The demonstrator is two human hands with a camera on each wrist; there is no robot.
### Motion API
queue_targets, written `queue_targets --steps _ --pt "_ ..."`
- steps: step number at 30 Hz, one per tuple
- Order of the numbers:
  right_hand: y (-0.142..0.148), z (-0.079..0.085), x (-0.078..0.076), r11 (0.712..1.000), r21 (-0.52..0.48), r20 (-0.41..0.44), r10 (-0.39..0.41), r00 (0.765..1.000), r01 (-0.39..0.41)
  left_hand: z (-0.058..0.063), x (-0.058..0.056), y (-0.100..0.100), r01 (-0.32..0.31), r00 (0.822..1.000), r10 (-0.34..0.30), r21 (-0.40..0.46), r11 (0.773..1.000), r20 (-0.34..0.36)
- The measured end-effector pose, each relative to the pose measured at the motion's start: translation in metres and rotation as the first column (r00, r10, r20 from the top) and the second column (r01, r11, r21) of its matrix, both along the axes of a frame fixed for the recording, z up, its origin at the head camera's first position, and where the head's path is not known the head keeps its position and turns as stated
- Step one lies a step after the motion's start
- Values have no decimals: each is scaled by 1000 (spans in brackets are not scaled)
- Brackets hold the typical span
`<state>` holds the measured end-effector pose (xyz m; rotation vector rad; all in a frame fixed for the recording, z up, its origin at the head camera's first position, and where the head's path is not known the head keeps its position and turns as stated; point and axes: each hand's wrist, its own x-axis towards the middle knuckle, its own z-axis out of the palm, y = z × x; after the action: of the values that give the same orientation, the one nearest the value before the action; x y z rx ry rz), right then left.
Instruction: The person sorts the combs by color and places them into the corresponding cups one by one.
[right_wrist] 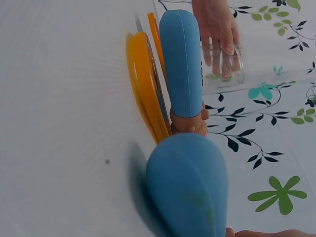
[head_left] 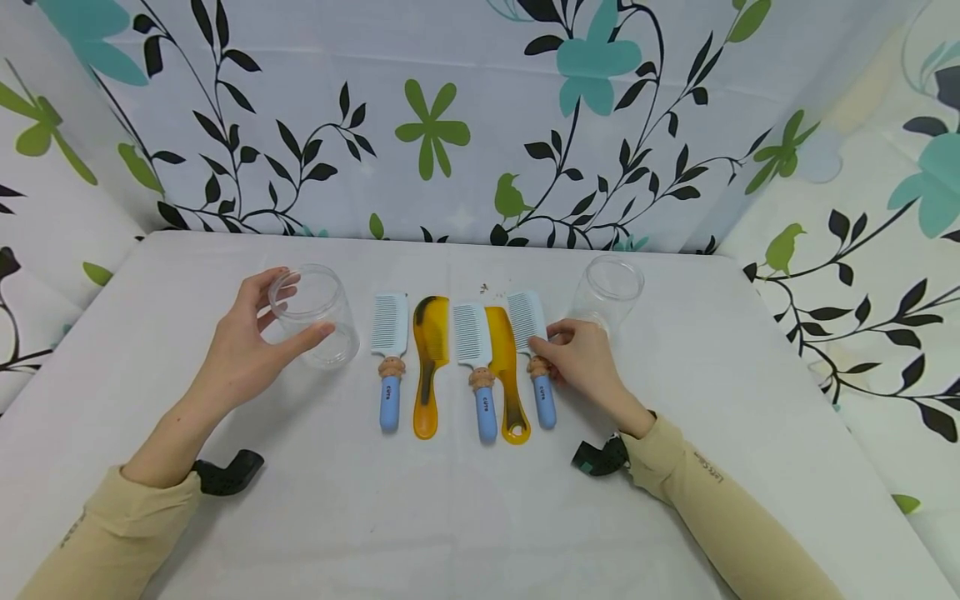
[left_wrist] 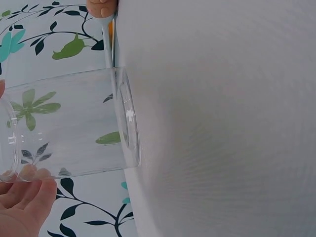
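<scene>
My left hand (head_left: 251, 342) grips a clear plastic cup (head_left: 339, 333), thumb on the near side and fingers round the far side. In the left wrist view the fingertips (left_wrist: 37, 173) press on the cup's wall near its rim, with its base close to the table. My right hand (head_left: 588, 362) pinches the rightmost blue-handled comb (head_left: 543, 400) near its neck, where a small brown figure sits under the pale toothed head. The right wrist view shows that comb's rounded blue handle (right_wrist: 187, 182) up close; most of the hand is hidden there.
Left of the held comb lie a yellow-brown comb (head_left: 506, 367), a blue-handled comb (head_left: 486, 417), another yellow-brown comb (head_left: 426, 417) and another blue-handled comb (head_left: 389, 400). A second clear cup (head_left: 615, 287) stands behind my right hand. A patterned cloth (head_left: 450, 50) hangs along the table's back.
</scene>
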<state>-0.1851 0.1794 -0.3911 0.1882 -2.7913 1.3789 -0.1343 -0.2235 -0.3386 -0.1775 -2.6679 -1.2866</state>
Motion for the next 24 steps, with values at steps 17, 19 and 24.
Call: queue_targets --steps 17,19,24 --pt "-2 2 2 995 -94 30 -28 999 31 -2 1 0 -7 1000 7 -10 1000 -4" --pt "-2 2 2 995 -97 37 -33 999 37 -1 1 1 -7 1000 7 -11 1000 -4" --pt "-3 3 4 994 -102 39 -47 998 50 0 2 2 -7 1000 7 -16 1000 2"
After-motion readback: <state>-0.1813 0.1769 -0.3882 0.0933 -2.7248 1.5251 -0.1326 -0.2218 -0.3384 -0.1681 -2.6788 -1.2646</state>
